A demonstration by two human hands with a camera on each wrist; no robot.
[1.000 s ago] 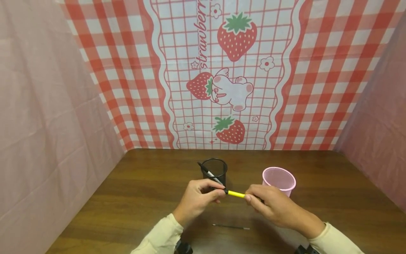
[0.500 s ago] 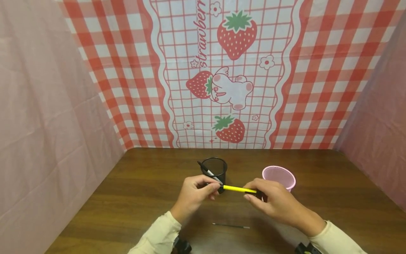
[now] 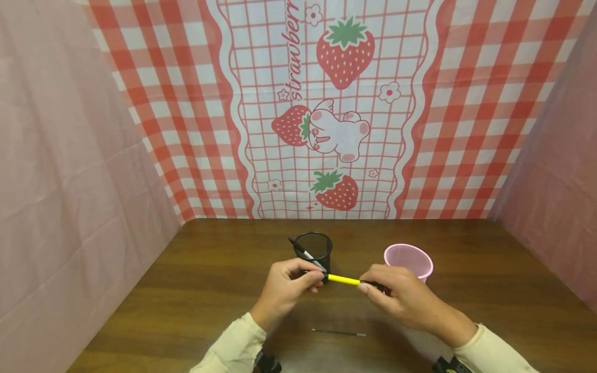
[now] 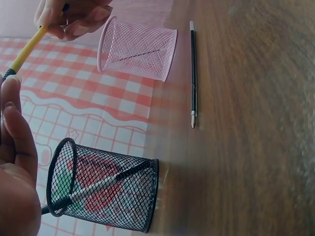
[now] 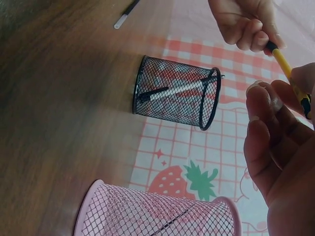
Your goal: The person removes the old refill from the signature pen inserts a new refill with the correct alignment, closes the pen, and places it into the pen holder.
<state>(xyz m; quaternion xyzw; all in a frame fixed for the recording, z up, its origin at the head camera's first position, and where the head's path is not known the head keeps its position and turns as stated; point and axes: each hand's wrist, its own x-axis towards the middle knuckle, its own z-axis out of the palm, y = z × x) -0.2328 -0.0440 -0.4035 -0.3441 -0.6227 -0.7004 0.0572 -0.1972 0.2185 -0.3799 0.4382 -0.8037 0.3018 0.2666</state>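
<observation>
A yellow pen with black ends is held level above the table, between my two hands. My left hand pinches its left black end with thumb and fingertips. At the opposite black end, my right hand grips with thumb and index finger, and the tip is partly hidden there. In the right wrist view, the other fingers of that hand extend beside the pen. Below the hands, a thin dark pen refill lies on the table; the left wrist view shows the refill's metal tip.
Behind my left hand stands a black mesh cup with a white-and-black pen leaning in it. A pink mesh cup stands behind my right hand; a thin dark stick shows through its mesh. Checked cloth hangs behind the table.
Both hands rose slightly and moved left with the pen early on. The right fingers loosened, showing more yellow barrel, then took hold at the black end. The refill lies where it was.
</observation>
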